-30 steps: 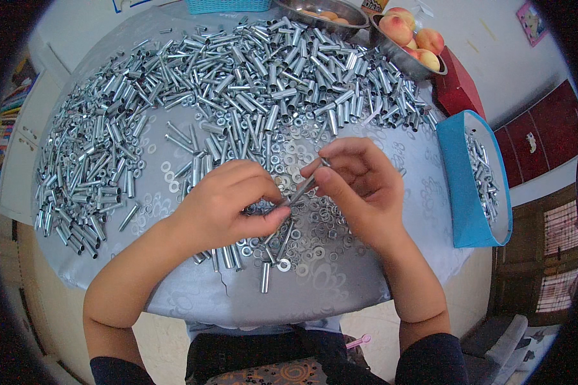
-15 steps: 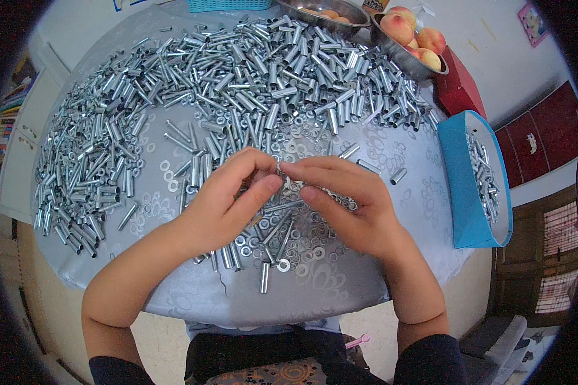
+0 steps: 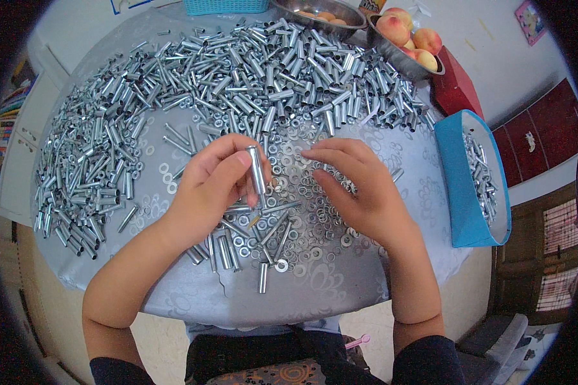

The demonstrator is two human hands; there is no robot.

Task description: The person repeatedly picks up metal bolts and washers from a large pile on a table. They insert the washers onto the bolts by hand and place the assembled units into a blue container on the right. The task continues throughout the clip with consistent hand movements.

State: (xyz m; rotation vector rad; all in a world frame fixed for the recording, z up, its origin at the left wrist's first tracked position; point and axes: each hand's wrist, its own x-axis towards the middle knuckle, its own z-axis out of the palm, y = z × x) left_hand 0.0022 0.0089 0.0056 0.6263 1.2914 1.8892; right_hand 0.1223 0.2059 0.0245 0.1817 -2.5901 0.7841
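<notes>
Pinched between the thumb and fingers of my left hand point(image 3: 205, 183) is a shiny metal sleeve point(image 3: 257, 170), held tilted nearly upright. A narrower end pokes out below it. My right hand point(image 3: 363, 186) is apart from it, thumb and fingers spread over the flat washers point(image 3: 282, 265) and spring rings, with nothing visible in its grip. Beneath and between both hands lie loose washers, nuts, bolts and a few sleeves. One separate sleeve point(image 3: 262, 278) stands out near the table's front edge.
A large heap of metal sleeves and bolts point(image 3: 237, 70) arcs across the far and left table. To the right stands a blue fabric bin point(image 3: 451, 186) holding metal parts. Behind are a red box point(image 3: 456, 83), a steel bowl point(image 3: 392, 52) of peaches, another bowl and a turquoise basket point(image 3: 225, 6).
My hands, fingertips together before, have separated. The left now shows the sleeve upright in its grip and has shifted slightly left; the right has moved right and opened.
</notes>
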